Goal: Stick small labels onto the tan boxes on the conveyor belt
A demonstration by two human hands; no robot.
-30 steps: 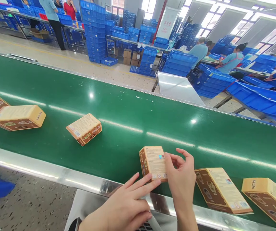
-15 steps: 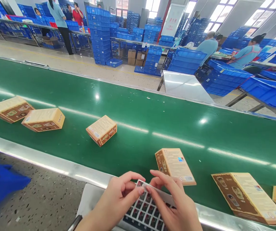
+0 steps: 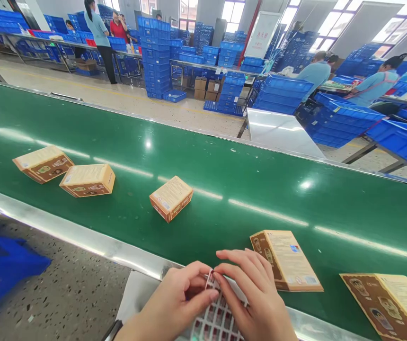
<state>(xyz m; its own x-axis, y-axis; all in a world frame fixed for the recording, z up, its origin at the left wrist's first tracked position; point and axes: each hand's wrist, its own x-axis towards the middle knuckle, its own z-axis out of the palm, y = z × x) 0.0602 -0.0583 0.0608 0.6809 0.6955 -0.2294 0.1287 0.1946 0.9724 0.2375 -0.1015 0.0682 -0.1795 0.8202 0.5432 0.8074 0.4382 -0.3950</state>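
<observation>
The gridded sheet [image 3: 221,315], white bars around dark reddish cells, is at 6 o'clock in the view, close to the near metal edge [image 3: 83,244] of the green belt [image 3: 225,166]. The left hand [image 3: 175,300] comes in from 7 o'clock, a dark band [image 3: 113,330] at its wrist, with thumb and index finger pinching the sheet's upper corner. The right hand [image 3: 256,293] comes in from 5 o'clock, its thumb and 1 finger bent in to that same corner, the other fingers arched and slightly spread; I cannot tell whether they pinch the sheet or only touch it. Reckoned from the sheet, the nearest box [image 3: 290,260] lies on the belt at 2 o'clock, partly hidden behind the right hand. Another box [image 3: 388,303] runs out of view at 3 o'clock. A lone box [image 3: 171,199] lies at 11 o'clock, and a close pair of boxes [image 3: 88,180] at 10 o'clock. All 5 show cream upper faces and brown printed sides. Past the belt stand a metal worktop [image 3: 283,128] at 1 o'clock and a tall stack of blue crates [image 3: 155,59] at 11 o'clock.
</observation>
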